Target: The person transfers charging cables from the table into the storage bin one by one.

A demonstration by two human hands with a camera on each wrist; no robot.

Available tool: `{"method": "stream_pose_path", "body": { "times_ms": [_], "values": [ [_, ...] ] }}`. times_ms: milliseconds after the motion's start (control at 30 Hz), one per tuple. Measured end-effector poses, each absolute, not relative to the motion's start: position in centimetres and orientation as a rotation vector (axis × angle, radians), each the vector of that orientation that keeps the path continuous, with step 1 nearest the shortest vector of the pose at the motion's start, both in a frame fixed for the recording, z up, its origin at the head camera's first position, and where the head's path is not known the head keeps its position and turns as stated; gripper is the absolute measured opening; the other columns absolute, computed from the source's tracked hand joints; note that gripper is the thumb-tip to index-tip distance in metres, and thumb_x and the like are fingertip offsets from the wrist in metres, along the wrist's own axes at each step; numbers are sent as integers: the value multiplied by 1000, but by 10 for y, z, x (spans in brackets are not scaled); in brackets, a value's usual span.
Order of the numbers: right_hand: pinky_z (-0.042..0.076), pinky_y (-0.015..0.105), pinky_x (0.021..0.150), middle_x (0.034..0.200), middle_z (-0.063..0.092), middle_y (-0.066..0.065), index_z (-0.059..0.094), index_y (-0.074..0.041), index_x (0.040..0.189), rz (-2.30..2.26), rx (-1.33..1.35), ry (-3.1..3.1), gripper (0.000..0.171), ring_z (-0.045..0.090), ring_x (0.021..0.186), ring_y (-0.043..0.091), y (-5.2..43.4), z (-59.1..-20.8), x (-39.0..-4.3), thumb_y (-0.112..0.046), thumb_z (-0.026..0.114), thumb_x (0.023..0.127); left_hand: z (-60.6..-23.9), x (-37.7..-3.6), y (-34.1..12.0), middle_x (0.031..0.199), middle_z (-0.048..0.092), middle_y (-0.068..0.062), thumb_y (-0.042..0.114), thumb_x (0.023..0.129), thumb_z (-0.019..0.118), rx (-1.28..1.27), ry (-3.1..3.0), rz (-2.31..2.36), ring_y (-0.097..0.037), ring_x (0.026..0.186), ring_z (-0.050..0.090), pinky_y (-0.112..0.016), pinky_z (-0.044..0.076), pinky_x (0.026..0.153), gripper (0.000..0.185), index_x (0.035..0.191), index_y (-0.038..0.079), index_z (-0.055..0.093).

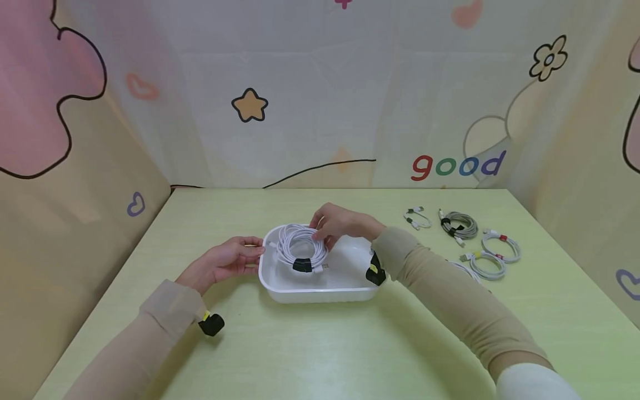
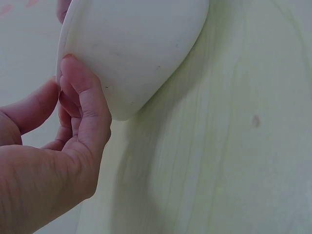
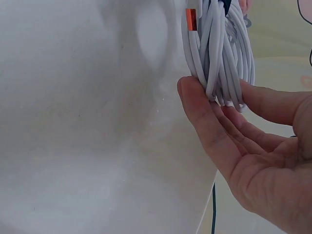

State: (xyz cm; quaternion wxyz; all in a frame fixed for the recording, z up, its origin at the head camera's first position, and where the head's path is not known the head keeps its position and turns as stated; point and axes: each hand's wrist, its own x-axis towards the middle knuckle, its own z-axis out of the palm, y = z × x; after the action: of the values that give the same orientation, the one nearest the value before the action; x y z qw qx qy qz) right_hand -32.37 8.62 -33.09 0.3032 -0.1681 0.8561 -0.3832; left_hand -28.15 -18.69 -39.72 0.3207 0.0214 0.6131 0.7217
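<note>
The person's left hand is pinching the rim of a white tray at its left end, thumb at the edge and fingertip against the outer wall, probably to be keeping the light tray from sliding on the table. The right hand is gripping a coil of white cable between thumb and fingers at its far right side, a hold that is likely keeping the loops bunched together. The coil is sitting tilted within the tray's left half; whether it is touching the bottom is hard to tell. A grey coil, a short cable and a red-tied ring are lying to the right, apart from the tray, seemingly so that the middle is staying free for both hands.

The white coil is looking thick and many-looped, roughly round, with a black strap binding its near side. A pale plug end is poking out beside the strap, and a small orange patch is showing near the loops in the right wrist view.
</note>
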Motion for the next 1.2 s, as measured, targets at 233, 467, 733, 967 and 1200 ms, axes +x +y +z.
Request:
{"method": "stream_pose_path", "body": {
  "times_ms": [233,467,733,967,1200],
  "values": [
    [61,36,72,96,58,11,55,6,116,-1020,-455,2283,28,63,68,16,87,-332,-324,2,63,89,-398,-283,-186,90,64,0,4,98,50,66,1616,1895,-12,80,63,-25,56,71,14,112,6,48],
    [59,37,84,107,65,17,58,3,118,-951,-499,2329,26,67,90,24,93,-328,-324,-7,61,94,-399,-282,-186,89,63,0,3,98,50,70,1626,1895,-11,79,62,-24,56,71,17,115,4,46],
    [58,40,85,110,66,27,61,6,116,-1021,-626,2471,27,68,96,35,133,-315,-327,-13,56,97,-398,-282,-185,91,63,-1,4,98,51,53,1635,1899,-12,80,62,-24,57,71,19,116,4,46],
    [59,41,79,101,70,22,65,4,107,-983,-603,2786,20,68,86,25,189,-319,-330,-11,59,95,-399,-281,-185,90,64,-1,4,98,50,61,1624,1903,-12,81,63,-25,57,72,17,114,4,46],
    [57,29,67,94,68,21,64,5,105,-773,-528,2897,18,63,79,25,245,-325,-318,-7,59,93,-400,-281,-185,91,65,-1,5,98,50,75,1622,1910,-12,82,65,-26,57,73,20,118,2,44]
  ]
}}
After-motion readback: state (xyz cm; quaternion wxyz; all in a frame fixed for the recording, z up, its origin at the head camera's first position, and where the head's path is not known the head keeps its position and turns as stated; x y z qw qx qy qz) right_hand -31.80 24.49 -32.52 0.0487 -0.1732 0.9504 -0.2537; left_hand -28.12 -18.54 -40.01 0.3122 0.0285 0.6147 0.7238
